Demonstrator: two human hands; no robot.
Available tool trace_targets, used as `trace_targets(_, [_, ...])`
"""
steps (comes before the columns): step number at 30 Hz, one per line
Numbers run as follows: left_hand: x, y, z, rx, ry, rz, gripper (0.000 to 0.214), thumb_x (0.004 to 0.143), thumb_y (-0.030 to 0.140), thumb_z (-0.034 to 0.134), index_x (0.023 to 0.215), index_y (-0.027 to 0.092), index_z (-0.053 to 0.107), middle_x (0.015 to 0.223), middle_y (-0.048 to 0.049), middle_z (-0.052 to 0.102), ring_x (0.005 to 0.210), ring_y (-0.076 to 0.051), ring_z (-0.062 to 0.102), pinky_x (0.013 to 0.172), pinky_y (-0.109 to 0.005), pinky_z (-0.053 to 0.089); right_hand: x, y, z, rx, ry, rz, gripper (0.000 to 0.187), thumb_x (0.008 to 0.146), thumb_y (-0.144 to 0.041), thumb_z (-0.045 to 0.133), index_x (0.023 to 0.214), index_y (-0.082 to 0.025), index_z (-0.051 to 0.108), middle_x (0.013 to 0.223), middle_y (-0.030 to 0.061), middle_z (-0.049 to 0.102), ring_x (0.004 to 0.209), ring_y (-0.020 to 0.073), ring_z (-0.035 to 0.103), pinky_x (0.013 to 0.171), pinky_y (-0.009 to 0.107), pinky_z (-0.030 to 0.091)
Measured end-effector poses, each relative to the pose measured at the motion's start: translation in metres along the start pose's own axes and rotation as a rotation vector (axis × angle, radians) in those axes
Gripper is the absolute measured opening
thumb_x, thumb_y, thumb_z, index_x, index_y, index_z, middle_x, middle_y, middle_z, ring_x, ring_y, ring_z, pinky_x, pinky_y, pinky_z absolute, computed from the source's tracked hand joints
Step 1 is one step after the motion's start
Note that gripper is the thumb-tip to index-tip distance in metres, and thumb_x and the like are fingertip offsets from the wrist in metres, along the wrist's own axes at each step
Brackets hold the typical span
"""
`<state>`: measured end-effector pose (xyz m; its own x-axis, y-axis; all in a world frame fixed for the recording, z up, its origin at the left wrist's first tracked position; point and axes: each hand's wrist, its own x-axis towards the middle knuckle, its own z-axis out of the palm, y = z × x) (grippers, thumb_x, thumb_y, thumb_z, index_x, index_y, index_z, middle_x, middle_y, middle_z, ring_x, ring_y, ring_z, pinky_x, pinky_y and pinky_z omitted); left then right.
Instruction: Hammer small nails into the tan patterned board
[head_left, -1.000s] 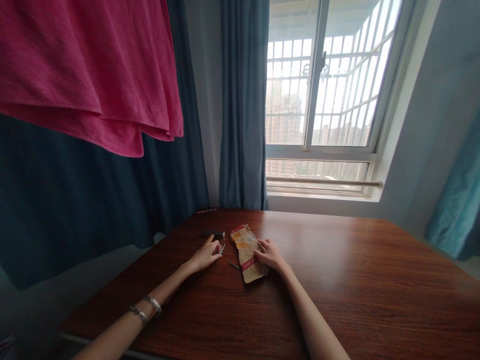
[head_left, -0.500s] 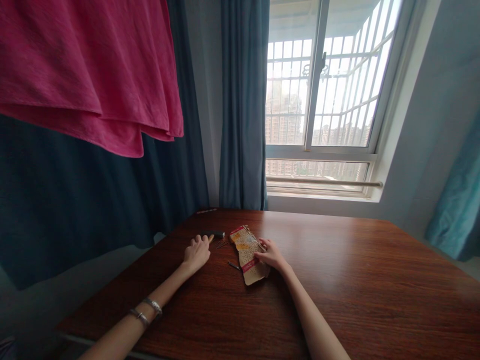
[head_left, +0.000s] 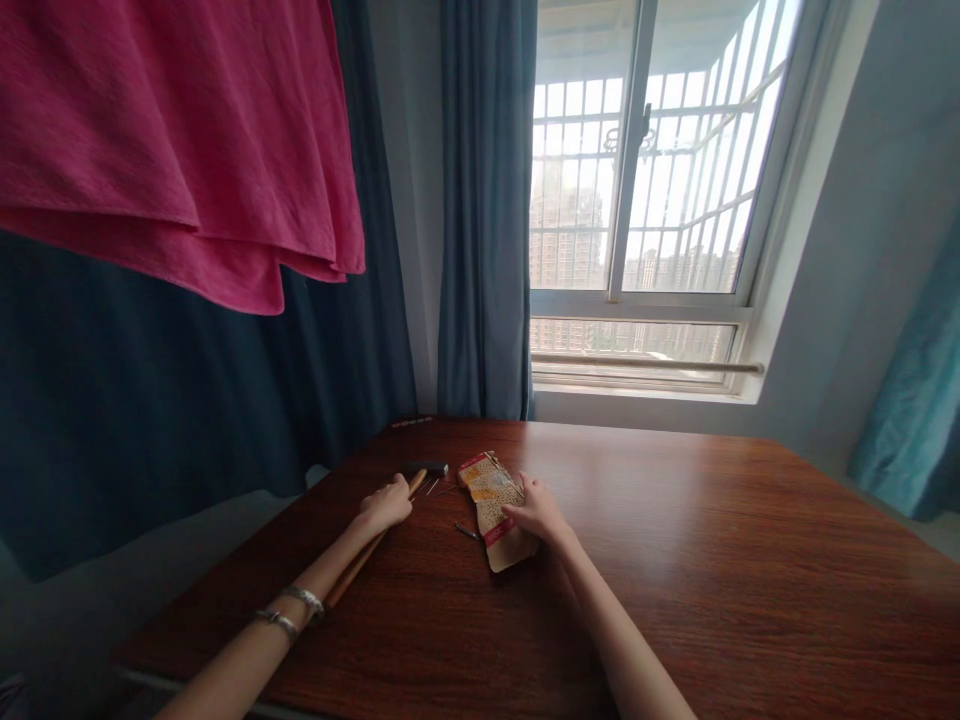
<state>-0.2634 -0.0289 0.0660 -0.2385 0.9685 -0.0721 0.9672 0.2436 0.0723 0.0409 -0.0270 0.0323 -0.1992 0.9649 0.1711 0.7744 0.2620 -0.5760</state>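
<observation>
On table (head_left: 675, 570), left to right: hammer (head_left: 421, 479), nails (head_left: 432, 488), packet (head_left: 489, 498). Hammer head far, handle angling near-left, left hand (head_left: 386, 504) at it. Right hand (head_left: 537, 508) on packet's right side. 1 metal bit (head_left: 466, 531) just left of packet, nearer than nails. Window (head_left: 637, 230) behind table; towel (head_left: 187, 150) hangs left.

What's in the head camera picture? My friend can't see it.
A left hand is on a wooden-handled hammer, a right hand at a patterned packet, on a brown table. Behind are curtains and a barred window; a pink cloth hangs upper left.
</observation>
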Motion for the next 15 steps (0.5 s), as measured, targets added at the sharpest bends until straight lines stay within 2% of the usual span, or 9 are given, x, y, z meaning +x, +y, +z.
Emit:
trace_targets(4, [-0.004, 0.013, -0.002, 0.085, 0.188, 0.012, 0.034, 0.082, 0.015, 0.038, 0.114, 0.008, 0.047, 0.118, -0.0239, 0.053, 0.108, -0.033, 0.055, 0.081, -0.041, 0.044, -0.012, -0.021, 0.003, -0.099, 0.046, 0.033, 0.096, 0.066, -0.063, 0.062, 0.142, -0.014, 0.032, 0.121, 0.0241, 0.053, 0.115, 0.0404, 0.046, 0.091, 0.050, 0.034])
trace_targets(6, [-0.004, 0.020, -0.004, 0.068, 0.234, 0.028, 0.033, 0.085, 0.015, 0.033, 0.113, 0.009, 0.048, 0.116, -0.0223, 0.053, 0.107, -0.031, 0.054, 0.080, -0.040, 0.044, -0.017, -0.030, 0.008, -0.159, 0.064, 0.039, 0.100, 0.063, -0.069, 0.061, 0.142, -0.016, 0.031, 0.124, 0.0249, 0.051, 0.114, 0.0417, 0.045, 0.089, 0.052, 0.034])
trace_targets(9, [-0.005, 0.028, -0.009, -0.027, 0.231, 0.076, 0.031, 0.086, 0.015, 0.034, 0.110, 0.014, 0.053, 0.113, -0.0175, 0.055, 0.105, -0.028, 0.054, 0.079, -0.036, 0.044, -0.021, -0.038, 0.018, -0.222, 0.071, 0.029, 0.103, 0.059, -0.072, 0.061, 0.141, -0.017, 0.033, 0.125, 0.0261, 0.049, 0.111, 0.0421, 0.047, 0.087, 0.053, 0.034])
trace_targets(11, [-0.011, 0.033, -0.008, -0.094, 0.213, 0.131, 0.029, 0.083, 0.012, 0.036, 0.101, 0.018, 0.058, 0.109, -0.0128, 0.058, 0.101, -0.025, 0.055, 0.077, -0.033, 0.044, -0.022, -0.039, 0.022, -0.252, 0.073, 0.019, 0.098, 0.059, -0.072, 0.062, 0.136, -0.015, 0.040, 0.121, 0.0260, 0.052, 0.108, 0.0418, 0.048, 0.086, 0.053, 0.035])
trace_targets(15, [-0.037, 0.046, 0.010, -0.170, 0.197, 0.344, 0.027, 0.080, 0.007, 0.038, 0.077, 0.018, 0.062, 0.095, -0.0076, 0.062, 0.086, -0.019, 0.059, 0.075, -0.028, 0.041, -0.022, -0.035, 0.020, -0.274, 0.053, 0.016, 0.084, 0.058, -0.075, 0.060, 0.119, -0.017, 0.054, 0.115, 0.0230, 0.056, 0.107, 0.0406, 0.049, 0.084, 0.051, 0.037])
